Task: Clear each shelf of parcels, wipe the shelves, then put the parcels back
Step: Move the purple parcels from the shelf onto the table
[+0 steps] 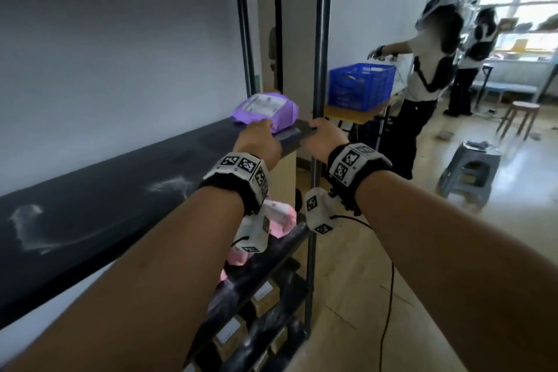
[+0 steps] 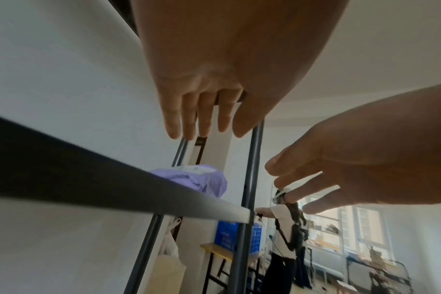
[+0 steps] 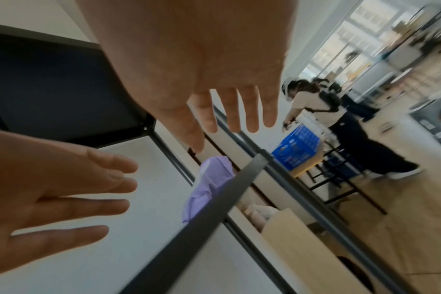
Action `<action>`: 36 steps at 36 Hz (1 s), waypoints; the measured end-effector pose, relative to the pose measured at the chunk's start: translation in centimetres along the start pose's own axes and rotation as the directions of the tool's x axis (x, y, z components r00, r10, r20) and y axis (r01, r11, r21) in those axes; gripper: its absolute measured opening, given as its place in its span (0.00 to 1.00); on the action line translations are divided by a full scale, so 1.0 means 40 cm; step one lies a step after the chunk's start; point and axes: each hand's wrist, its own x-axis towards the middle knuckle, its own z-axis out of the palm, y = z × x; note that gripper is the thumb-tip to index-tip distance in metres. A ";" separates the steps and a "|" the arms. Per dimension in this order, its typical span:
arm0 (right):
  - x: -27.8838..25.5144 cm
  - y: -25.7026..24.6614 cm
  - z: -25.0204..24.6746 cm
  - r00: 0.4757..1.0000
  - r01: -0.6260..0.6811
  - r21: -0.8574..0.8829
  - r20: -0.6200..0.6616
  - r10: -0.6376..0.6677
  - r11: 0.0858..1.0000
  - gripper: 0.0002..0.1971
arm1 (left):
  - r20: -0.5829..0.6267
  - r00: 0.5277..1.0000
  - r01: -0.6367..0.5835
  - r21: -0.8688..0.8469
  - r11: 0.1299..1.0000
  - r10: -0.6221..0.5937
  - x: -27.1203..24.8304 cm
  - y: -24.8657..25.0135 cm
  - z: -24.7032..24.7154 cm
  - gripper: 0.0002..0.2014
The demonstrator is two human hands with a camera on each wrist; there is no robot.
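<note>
From the head view, the purple parcel [image 1: 265, 109] is seen at the shelf [image 1: 120, 190] end, and both hands are extended toward it. In the wrist views, the left hand [image 2: 202, 83] and right hand [image 3: 214, 75] are shown spread and empty; the parcel is best cupped from both sides and lifted clear of the post [image 1: 321, 48].

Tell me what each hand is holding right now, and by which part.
Nothing is held. The left hand and right hand are both open, fingers straight, reaching toward the purple parcel on the shelf without gripping it.
</note>
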 end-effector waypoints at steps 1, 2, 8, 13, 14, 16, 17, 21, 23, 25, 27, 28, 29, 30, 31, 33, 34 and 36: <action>0.033 -0.007 -0.003 1.000 0.026 -0.010 0.017 -0.026 1.000 0.16 | -0.009 1.000 0.025 -0.004 1.000 -0.025 0.028 0.006 -0.001 0.21; 0.064 -0.014 -0.006 0.997 0.059 -0.030 0.042 -0.057 0.998 0.14 | -0.014 0.999 0.053 -0.009 0.999 -0.053 0.054 0.010 -0.001 0.21; 0.238 -0.039 -0.014 0.982 0.156 -0.071 0.118 -0.147 0.985 0.14 | -0.029 0.973 0.228 -0.002 0.974 -0.228 0.172 0.034 0.006 0.23; 0.347 -0.054 0.012 0.964 0.197 0.005 0.182 -0.195 0.980 0.17 | -0.068 0.955 0.294 0.051 0.955 -0.290 0.227 0.037 0.021 0.19; 0.365 -0.059 0.023 0.962 0.193 0.006 0.197 -0.190 0.981 0.18 | -0.073 0.947 0.316 0.050 0.947 -0.312 0.234 0.033 0.023 0.19; 0.395 -0.063 0.039 0.960 0.180 -0.002 0.218 -0.175 0.984 0.20 | -0.072 0.932 0.360 0.046 0.932 -0.356 0.246 0.023 0.028 0.18; 0.407 -0.062 0.046 0.961 0.164 -0.014 0.229 -0.157 0.986 0.21 | -0.072 0.922 0.384 0.036 0.923 -0.381 0.250 0.016 0.031 0.18; 0.436 -0.077 0.081 0.968 0.106 -0.057 0.237 -0.089 0.993 0.19 | -0.083 0.906 0.419 0.024 0.908 -0.416 0.249 0.000 0.038 0.15; 0.452 -0.081 0.106 0.969 0.105 -0.105 0.233 -0.079 0.989 0.17 | -0.096 0.900 0.428 0.023 0.903 -0.425 0.244 -0.006 0.036 0.16; 0.458 -0.083 0.118 0.968 0.139 -0.122 0.226 -0.108 0.983 0.17 | -0.116 0.889 0.443 -0.019 0.896 -0.442 0.237 -0.010 0.031 0.16; 0.455 -0.084 0.123 0.964 0.160 -0.107 0.229 -0.132 0.981 0.17 | -0.146 0.876 0.457 -0.057 0.887 -0.461 0.230 -0.020 0.027 0.17; 0.450 -0.089 0.122 0.964 0.161 -0.093 0.226 -0.137 0.983 0.17 | -0.157 0.868 0.466 -0.070 0.882 -0.471 0.227 -0.027 0.025 0.18; 0.445 -0.093 0.122 0.963 0.156 -0.080 0.234 -0.133 0.984 0.16 | -0.165 0.861 0.475 -0.078 0.876 -0.481 0.223 -0.033 0.022 0.19; 0.439 -0.099 0.120 0.961 0.158 -0.060 0.238 -0.139 0.986 0.15 | -0.168 0.854 0.486 -0.082 0.870 -0.492 0.218 -0.037 0.019 0.20; 0.437 -0.103 0.120 0.960 0.159 -0.043 0.239 -0.144 0.986 0.15 | -0.172 0.850 0.491 -0.086 0.867 -0.498 0.213 -0.041 0.015 0.21; 0.426 -0.110 0.114 0.959 0.173 -0.019 0.233 -0.164 0.985 0.13 | -0.170 0.843 0.502 -0.090 0.860 -0.510 0.198 -0.045 0.005 0.22; 0.419 -0.115 0.110 0.958 0.186 -0.008 0.225 -0.180 0.982 0.12 | -0.172 0.841 0.505 -0.093 0.858 -0.513 0.189 -0.047 -0.001 0.22; 0.394 -0.125 0.101 0.955 0.217 0.054 0.196 -0.223 0.975 0.10 | -0.176 0.839 0.507 -0.091 0.857 -0.514 0.171 -0.052 -0.013 0.22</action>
